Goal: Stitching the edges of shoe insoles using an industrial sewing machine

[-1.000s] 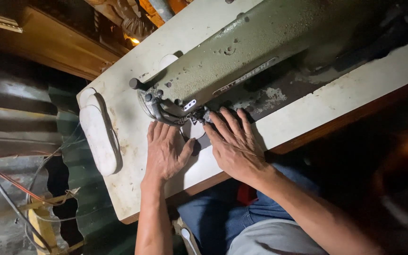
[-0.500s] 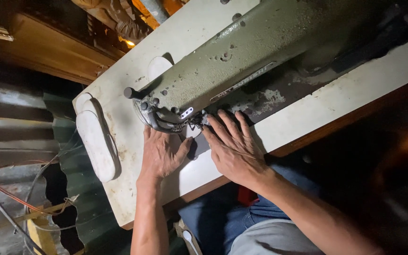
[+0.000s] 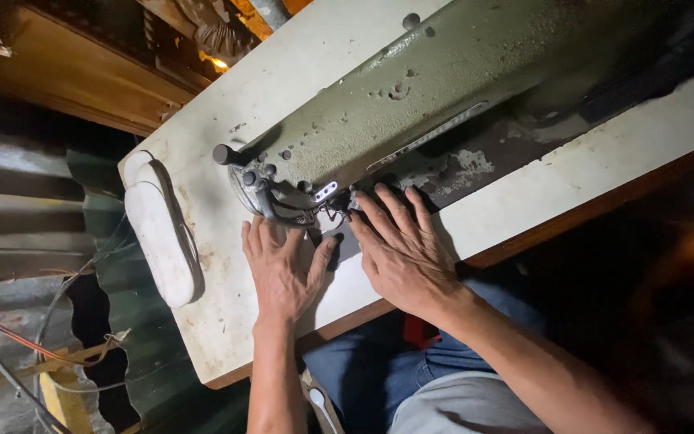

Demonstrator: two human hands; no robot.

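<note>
Both hands, left hand (image 3: 281,269) and right hand (image 3: 403,253), are laid open and flat beneath the sewing machine (image 3: 411,112) needle area.

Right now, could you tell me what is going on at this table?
A person sits at an off-white table with an old green sewing machine on it. Both hands lie flat on the table at the needle end: the left hand just below the machine's head, the right hand beside it, fingers reaching under the arm towards the presser foot. What lies beneath the palms is too dark to make out. A long white pad rests near the table's left edge.
</note>
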